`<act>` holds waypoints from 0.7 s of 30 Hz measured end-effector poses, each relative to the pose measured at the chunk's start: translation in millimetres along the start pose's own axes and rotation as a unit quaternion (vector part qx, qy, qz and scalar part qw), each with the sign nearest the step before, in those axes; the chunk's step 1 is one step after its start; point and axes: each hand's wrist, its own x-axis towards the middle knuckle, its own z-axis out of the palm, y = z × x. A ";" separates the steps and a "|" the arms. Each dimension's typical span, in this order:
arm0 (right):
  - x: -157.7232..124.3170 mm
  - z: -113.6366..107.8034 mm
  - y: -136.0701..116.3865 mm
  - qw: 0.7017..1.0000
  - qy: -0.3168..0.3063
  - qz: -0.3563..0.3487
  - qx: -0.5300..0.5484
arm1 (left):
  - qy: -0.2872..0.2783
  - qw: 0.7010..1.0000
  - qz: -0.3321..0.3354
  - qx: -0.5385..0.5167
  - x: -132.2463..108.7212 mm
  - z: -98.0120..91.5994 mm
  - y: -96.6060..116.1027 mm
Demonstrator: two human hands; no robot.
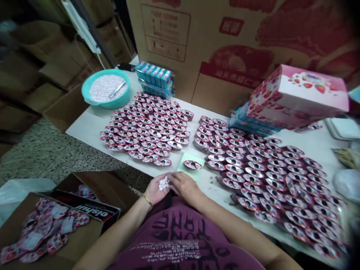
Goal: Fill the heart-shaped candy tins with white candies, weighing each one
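Palm up near the table's front edge, my left hand (153, 190) cups a small heap of white pellets (163, 183). My right hand (185, 187) reaches across from the other side, palm down. Its fingers are stretched out by the heap, over the left fingers; nothing shows held in them. Just beyond my hands a pale green pad (193, 174) carries one small pink-and-red pouch (192, 164) with its mouth open. Many similar open pouches stand upright in packed groups, left (149, 127) and right (254, 176) of the pad.
A turquoise basin (123, 99) full of white pellets, with a metal scoop (116, 90), stands at the back left. Blue packs (156, 80) and a strawberry-printed box (312, 93) line the back before a large carton (208, 41). An open carton (81, 240) of pouches sits lower left.
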 end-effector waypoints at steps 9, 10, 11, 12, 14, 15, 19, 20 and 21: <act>9.4 24.1 -38.3 0.995 -0.091 -0.044 -0.002 | 0.068 0.997 -0.016 0.028 -7.4 -36.1 -8.6; 9.0 24.1 -38.6 0.995 -0.088 -0.042 -0.003 | 0.073 0.997 -0.017 0.033 -8.0 -36.6 -8.3; 8.9 23.8 -38.9 0.995 -0.089 -0.044 -0.001 | 0.078 0.996 -0.020 0.037 -8.5 -36.3 -7.9; 9.1 23.3 -39.3 0.995 -0.093 -0.048 0.002 | 0.083 0.996 -0.021 0.041 -8.8 -35.2 -7.3; 10.2 22.1 -39.7 0.993 -0.106 -0.050 0.008 | 0.084 0.995 -0.020 0.045 -9.3 -32.1 -6.3; 10.6 21.5 -39.4 0.993 -0.111 -0.044 0.009 | 0.079 0.996 -0.018 0.045 -9.3 -30.5 -6.0; 8.7 20.6 -35.6 0.993 -0.117 -0.018 0.013 | 0.072 0.996 -0.018 0.051 -7.4 -27.2 -6.7; 7.4 21.0 -34.2 0.993 -0.118 -0.022 0.017 | 0.077 0.995 -0.022 0.054 -6.5 -26.9 -7.4; 6.0 21.8 -32.7 0.992 -0.120 -0.026 0.020 | 0.083 0.995 -0.026 0.057 -5.6 -26.7 -8.2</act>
